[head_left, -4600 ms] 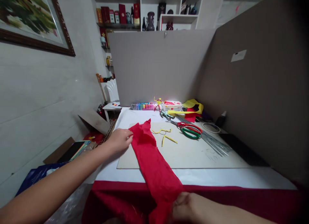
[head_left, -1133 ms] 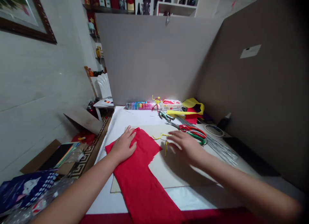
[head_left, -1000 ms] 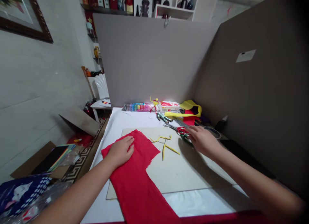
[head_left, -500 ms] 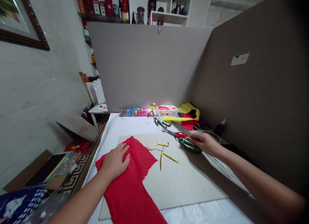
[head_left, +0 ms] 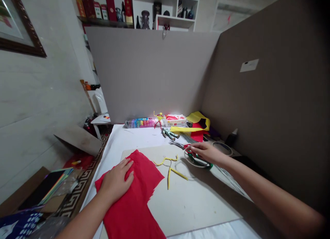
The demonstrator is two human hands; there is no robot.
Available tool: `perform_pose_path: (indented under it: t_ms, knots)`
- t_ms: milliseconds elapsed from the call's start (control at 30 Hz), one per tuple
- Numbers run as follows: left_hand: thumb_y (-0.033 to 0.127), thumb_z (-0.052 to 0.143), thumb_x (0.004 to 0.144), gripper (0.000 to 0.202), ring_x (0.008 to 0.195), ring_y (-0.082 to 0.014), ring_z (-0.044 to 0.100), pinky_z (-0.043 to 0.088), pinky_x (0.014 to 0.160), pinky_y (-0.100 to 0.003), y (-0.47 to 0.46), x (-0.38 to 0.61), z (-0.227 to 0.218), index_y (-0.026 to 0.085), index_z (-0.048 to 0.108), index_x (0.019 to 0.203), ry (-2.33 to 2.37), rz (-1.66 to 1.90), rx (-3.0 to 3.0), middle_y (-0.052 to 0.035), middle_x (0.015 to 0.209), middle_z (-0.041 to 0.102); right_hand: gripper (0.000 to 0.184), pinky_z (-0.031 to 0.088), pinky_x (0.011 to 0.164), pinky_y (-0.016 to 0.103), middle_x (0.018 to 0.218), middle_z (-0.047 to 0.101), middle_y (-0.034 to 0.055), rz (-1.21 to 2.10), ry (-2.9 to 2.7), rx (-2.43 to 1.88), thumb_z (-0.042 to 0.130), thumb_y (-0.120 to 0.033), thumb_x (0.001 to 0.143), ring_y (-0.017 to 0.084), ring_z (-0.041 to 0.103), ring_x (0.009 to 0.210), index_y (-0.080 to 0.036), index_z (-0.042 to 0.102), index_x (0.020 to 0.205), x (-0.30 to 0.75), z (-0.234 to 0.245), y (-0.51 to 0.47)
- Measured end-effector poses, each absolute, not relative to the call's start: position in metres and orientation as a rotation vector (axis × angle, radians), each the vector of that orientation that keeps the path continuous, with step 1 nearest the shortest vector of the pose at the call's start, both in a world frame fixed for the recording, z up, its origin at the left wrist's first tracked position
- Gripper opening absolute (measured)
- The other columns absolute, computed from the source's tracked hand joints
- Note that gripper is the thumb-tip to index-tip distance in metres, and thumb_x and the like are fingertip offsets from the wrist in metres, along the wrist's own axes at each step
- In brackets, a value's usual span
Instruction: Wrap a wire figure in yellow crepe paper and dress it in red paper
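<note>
My left hand (head_left: 116, 181) lies flat on a sheet of red crepe paper (head_left: 131, 197), its fingers slightly curled and the paper creased beneath them. The paper overlaps the left side of a cream board (head_left: 196, 204). My right hand (head_left: 206, 154) is over the red and green handles of a pair of scissors (head_left: 198, 160), with fingers reaching the red handle. A yellow pipe-cleaner figure (head_left: 168, 168) lies on the board between my hands, touching neither.
Bare steel wires (head_left: 228, 179) and a tape roll (head_left: 223, 148) lie right of the scissors. Pliers (head_left: 169, 133), coloured tubes (head_left: 139, 123) and yellow and red paper (head_left: 198, 125) stand behind. Grey partitions (head_left: 152, 74) rise beyond the white table (head_left: 123, 143).
My right hand has moved from above the yellow figure onto the scissors handles. The left hand stays on the red paper, and the view has tilted and shifted slightly.
</note>
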State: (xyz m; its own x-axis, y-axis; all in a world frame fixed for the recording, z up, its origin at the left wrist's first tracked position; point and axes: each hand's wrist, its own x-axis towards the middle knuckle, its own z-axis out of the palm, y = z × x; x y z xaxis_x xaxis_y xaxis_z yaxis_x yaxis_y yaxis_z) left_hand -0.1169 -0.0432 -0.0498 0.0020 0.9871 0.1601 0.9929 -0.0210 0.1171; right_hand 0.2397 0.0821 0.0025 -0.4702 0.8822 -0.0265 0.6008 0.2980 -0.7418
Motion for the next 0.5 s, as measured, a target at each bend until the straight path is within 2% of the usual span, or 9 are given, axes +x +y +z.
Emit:
perform_pose_path:
  t_ms: [67, 167, 333, 433, 500]
  knots:
    - [0.032, 0.034, 0.086, 0.050, 0.127, -0.0226, 0.045, 0.042, 0.099, -0.038, -0.044, -0.116, -0.049, 0.017, 0.051, 0.131, -2.179, -0.317, -2.207, -0.0069, 0.140, 0.046, 0.036, 0.045, 0.055, 0.024, 0.078, 0.061, 0.0023, 0.909, -2.214, -1.381, 0.045, -0.043, 0.092, 0.011, 0.055, 0.061, -0.012, 0.063, 0.094, 0.221, 0.000, 0.097]
    - [0.032, 0.034, 0.087, 0.050, 0.127, -0.0231, 0.044, 0.041, 0.101, -0.039, -0.044, -0.116, -0.049, 0.017, 0.051, 0.130, -2.170, -0.344, -2.223, -0.0072, 0.139, 0.047, 0.026, 0.052, 0.069, 0.032, 0.097, 0.062, 0.0047, 0.797, -2.259, -1.487, 0.051, -0.034, 0.092, 0.015, 0.061, 0.079, -0.013, 0.058, 0.104, 0.192, -0.007, 0.120]
    - [0.025, 0.043, 0.081, 0.048, 0.123, -0.0270, 0.048, 0.039, 0.102, -0.039, -0.045, -0.119, -0.047, 0.015, 0.054, 0.127, -2.243, -0.564, -2.257, -0.0092, 0.137, 0.049, 0.027, 0.051, 0.079, 0.038, 0.109, 0.059, 0.0064, 0.535, -2.390, -1.551, 0.053, -0.032, 0.091, 0.020, 0.060, 0.092, -0.014, 0.057, 0.111, 0.161, -0.007, 0.136]
    - [0.020, 0.040, 0.083, 0.051, 0.115, -0.0260, 0.056, 0.045, 0.096, -0.037, -0.046, -0.120, -0.043, 0.021, 0.045, 0.135, -2.367, -0.840, -2.239, -0.0042, 0.129, 0.058, 0.027, 0.050, 0.080, 0.039, 0.111, 0.059, 0.0074, 0.337, -2.441, -1.567, 0.053, -0.032, 0.091, 0.019, 0.060, 0.094, -0.015, 0.056, 0.111, 0.168, 0.000, 0.129]
    - [0.020, 0.035, 0.087, 0.049, 0.109, -0.0256, 0.060, 0.048, 0.091, -0.037, -0.045, -0.119, -0.041, 0.026, 0.045, 0.135, -2.394, -0.910, -2.222, -0.0009, 0.122, 0.063, 0.026, 0.050, 0.080, 0.038, 0.107, 0.060, 0.0068, 0.207, -2.448, -1.604, 0.052, -0.033, 0.091, 0.018, 0.059, 0.092, -0.015, 0.057, 0.108, 0.181, 0.004, 0.120]
